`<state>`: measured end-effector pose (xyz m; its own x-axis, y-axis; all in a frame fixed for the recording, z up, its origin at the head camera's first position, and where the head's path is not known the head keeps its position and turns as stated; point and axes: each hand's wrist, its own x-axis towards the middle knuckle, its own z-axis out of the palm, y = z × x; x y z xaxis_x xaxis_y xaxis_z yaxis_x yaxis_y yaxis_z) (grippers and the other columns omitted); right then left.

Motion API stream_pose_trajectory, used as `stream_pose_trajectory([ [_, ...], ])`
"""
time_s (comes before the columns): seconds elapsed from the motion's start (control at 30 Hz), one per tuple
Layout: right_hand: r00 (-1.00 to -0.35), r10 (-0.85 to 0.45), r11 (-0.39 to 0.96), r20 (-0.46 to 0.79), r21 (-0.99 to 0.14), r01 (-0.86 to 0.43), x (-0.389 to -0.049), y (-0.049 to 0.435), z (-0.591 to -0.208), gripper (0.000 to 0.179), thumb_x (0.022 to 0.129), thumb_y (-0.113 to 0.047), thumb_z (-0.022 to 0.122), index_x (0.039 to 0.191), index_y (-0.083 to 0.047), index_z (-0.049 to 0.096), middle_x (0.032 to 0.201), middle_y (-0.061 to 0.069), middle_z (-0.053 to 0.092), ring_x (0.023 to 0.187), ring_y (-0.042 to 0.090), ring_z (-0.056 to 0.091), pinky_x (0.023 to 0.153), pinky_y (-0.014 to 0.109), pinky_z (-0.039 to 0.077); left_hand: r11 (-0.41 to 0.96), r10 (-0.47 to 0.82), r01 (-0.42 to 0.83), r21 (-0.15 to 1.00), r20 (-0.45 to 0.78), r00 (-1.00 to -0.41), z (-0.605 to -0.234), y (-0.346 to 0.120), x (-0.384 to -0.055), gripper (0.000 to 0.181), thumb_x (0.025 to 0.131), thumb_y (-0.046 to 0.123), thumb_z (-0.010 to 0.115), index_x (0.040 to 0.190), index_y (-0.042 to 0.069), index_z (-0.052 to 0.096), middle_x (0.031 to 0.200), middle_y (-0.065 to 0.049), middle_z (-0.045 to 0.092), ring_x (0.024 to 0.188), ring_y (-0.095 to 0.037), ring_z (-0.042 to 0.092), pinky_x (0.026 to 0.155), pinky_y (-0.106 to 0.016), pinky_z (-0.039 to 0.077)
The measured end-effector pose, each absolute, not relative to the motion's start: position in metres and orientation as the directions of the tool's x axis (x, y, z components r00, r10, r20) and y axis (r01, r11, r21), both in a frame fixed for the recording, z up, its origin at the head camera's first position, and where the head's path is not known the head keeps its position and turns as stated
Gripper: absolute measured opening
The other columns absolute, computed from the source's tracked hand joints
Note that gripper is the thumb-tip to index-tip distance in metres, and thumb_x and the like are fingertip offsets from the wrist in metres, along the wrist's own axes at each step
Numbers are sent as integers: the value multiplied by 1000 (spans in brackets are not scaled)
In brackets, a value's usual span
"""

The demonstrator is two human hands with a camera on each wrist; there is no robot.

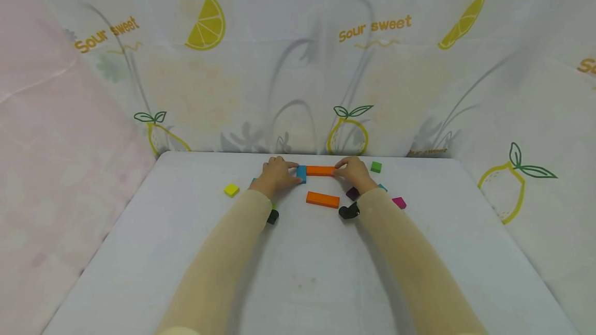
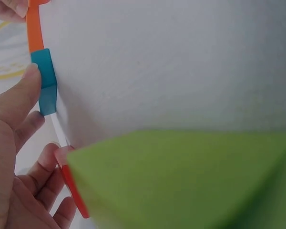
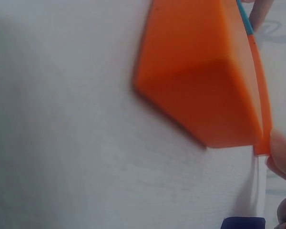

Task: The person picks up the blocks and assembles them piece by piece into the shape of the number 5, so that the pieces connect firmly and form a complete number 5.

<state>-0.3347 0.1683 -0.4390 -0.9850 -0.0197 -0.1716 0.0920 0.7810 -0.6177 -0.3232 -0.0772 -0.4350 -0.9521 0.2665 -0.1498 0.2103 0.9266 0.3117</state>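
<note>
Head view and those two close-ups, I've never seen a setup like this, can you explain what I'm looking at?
No machine, just a person's bare left hand and right hand. The wide picture comes from a camera worn on the head, looking forward and down; each close-up comes from a camera on one wrist. On the white table lie small coloured blocks, among them a yellow block, a pink block and a nearer orange block. The left hand pinches a blue block; the right hand pinches one end of a farther orange block, whose other end meets the blue block. The big green shape in the left wrist view is likely a block close to the lens.
</note>
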Motion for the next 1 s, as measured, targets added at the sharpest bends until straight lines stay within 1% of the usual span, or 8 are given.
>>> stream_pose_trajectory([
  [0.27,-986,-32,775,-162,-627,78,-336,170,-441,33,92,-27,73,118,-7,73,129,18,61,107,31,53,99,45,42,929,254,193,315,-162,-954,-434,-76,-323,60,93,49,67,147,26,54,139,-19,47,126,-36,39,109,-52,28],
  [0.57,-985,-12,772,-169,-627,99,-335,169,-440,31,92,-26,74,117,-7,73,126,16,62,106,30,54,98,42,43,925,253,185,331,-176,-951,-433,-76,-322,60,94,48,67,148,26,52,139,-20,48,125,-36,39,108,-51,29],
  [0.67,-986,-10,778,-167,-620,97,-335,168,-439,32,91,-26,75,117,-7,73,126,16,62,104,30,54,96,43,44,927,250,183,326,-177,-952,-434,-76,-323,60,94,48,67,148,26,52,139,-19,48,124,-35,39,107,-51,30],
  [1.0,-986,-22,787,-163,-611,83,-334,168,-439,34,92,-27,74,118,-6,72,128,18,61,104,31,54,97,44,44,933,254,195,304,-169,-953,-435,-75,-322,60,95,48,66,148,25,52,139,-18,49,123,-34,40,107,-50,30],
])
